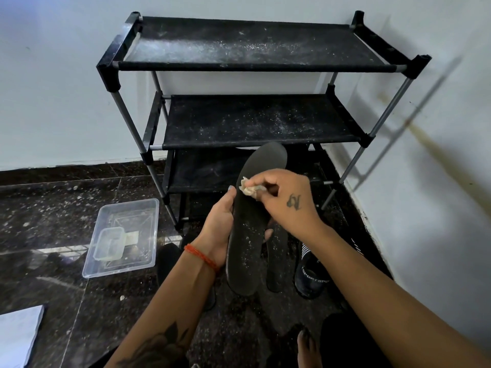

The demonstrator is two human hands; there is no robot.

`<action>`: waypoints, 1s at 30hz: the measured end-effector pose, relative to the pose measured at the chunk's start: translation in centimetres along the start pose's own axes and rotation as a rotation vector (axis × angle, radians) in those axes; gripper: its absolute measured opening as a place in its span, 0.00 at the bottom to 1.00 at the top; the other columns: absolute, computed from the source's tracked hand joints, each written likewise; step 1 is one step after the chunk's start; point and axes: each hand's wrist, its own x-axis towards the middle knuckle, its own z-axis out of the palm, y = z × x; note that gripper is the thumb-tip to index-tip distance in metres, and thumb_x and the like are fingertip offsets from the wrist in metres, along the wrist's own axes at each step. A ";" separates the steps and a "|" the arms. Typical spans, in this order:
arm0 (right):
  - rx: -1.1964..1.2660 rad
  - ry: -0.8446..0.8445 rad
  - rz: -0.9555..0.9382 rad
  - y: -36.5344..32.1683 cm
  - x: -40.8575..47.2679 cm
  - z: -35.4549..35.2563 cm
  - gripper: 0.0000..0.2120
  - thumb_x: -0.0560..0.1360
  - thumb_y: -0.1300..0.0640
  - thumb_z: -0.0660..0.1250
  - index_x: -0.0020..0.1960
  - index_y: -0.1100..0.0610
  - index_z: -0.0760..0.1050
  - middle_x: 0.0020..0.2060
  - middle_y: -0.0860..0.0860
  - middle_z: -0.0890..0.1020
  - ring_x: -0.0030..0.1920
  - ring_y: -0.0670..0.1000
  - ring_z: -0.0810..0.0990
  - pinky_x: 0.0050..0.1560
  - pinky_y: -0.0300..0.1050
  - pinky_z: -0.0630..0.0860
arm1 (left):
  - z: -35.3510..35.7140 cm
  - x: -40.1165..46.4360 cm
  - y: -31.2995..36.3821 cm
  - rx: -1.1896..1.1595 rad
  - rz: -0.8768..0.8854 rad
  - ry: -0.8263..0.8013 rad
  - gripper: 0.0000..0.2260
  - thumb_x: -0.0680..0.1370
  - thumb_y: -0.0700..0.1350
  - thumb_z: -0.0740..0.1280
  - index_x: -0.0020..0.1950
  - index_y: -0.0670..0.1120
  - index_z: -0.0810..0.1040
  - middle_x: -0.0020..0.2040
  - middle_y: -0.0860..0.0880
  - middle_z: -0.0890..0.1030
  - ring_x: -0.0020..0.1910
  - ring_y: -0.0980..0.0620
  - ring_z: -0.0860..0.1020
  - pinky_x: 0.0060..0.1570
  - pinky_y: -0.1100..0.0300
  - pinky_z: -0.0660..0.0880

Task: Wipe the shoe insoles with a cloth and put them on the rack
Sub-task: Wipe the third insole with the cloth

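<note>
Both hands work one insole (249,229) running lengthwise up centre frame toward the rack (255,123): left hand (219,227) grips its edge, right hand (284,200) pinches the cloth (249,189) against it.

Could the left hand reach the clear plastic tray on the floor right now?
Probably not at once: the left hand grips the black insole. The clear plastic tray lies open to its left, nothing between.

2 hands (220,221) (289,200), 2 insoles (255,221) (277,258), 1 cloth (249,188), 1 rack (255,102), 2 plastic tubs (132,235) (109,244), 1 shoe (310,274)
</note>
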 end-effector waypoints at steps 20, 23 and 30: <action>-0.276 -0.126 -0.067 1.0 -0.4 -0.6 0.13 0.71 0.66 0.67 0.49 0.53 0.83 0.45 0.49 0.84 0.46 0.46 0.81 0.51 0.40 0.77 | -0.5 0.4 0.0 0.061 0.035 0.043 0.31 0.78 0.65 0.49 0.61 0.43 0.76 0.47 0.42 0.84 0.39 0.47 0.84 0.40 0.54 0.81; -0.250 -0.169 -0.109 0.4 -1.0 0.0 0.13 0.69 0.67 0.68 0.47 0.54 0.84 0.45 0.49 0.84 0.47 0.47 0.81 0.53 0.42 0.77 | -1.0 0.3 0.1 0.097 0.054 0.082 0.31 0.78 0.64 0.49 0.62 0.42 0.76 0.47 0.41 0.84 0.40 0.48 0.83 0.38 0.56 0.82; -0.164 -0.450 -0.178 -0.2 -1.1 -1.8 0.15 0.65 0.72 0.68 0.42 0.54 0.84 0.41 0.48 0.86 0.44 0.42 0.82 0.50 0.40 0.79 | -1.1 0.4 0.4 0.111 0.110 0.141 0.27 0.80 0.61 0.51 0.59 0.43 0.78 0.48 0.45 0.84 0.44 0.50 0.83 0.44 0.58 0.79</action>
